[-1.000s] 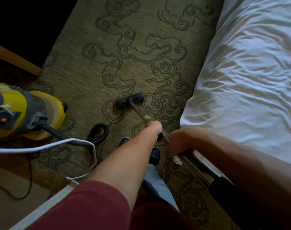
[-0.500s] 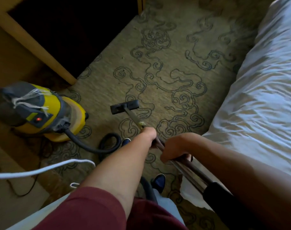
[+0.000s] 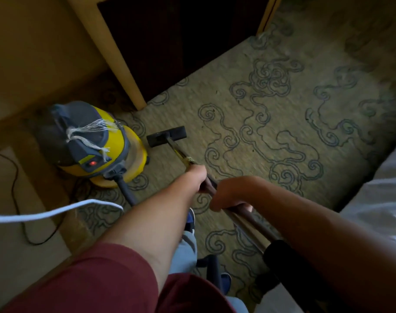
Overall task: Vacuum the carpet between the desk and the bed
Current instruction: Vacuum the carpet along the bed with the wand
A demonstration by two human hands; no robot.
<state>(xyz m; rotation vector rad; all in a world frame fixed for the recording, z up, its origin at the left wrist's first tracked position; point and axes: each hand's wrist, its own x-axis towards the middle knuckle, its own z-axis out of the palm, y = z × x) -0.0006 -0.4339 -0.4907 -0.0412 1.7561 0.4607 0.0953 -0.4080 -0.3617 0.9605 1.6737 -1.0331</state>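
Observation:
A metal vacuum wand [image 3: 249, 219] runs from lower right up to a black floor nozzle [image 3: 166, 136], which rests flat on the patterned olive carpet [image 3: 271, 123]. My left hand [image 3: 198, 178] grips the wand farther down its length, toward the nozzle. My right hand [image 3: 229, 195] is closed around the wand just behind it. The yellow and grey canister vacuum [image 3: 90, 143] stands left of the nozzle, its red switch lit, its black hose [image 3: 127, 193] trailing toward me. The white bed [image 3: 378, 199] shows at the right edge.
A wooden desk leg [image 3: 115, 55] stands behind the canister, with a dark gap [image 3: 181, 37] under the desk. A white cord [image 3: 52, 212] crosses at left and a thin black cable [image 3: 18, 199] lies on the floor. My shoes [image 3: 191, 219] are under my arms.
The nozzle has swept left across the carpet, away from the bed and toward the canister and desk. My view has swung left with it, so less bed shows. Both hands keep their grip.

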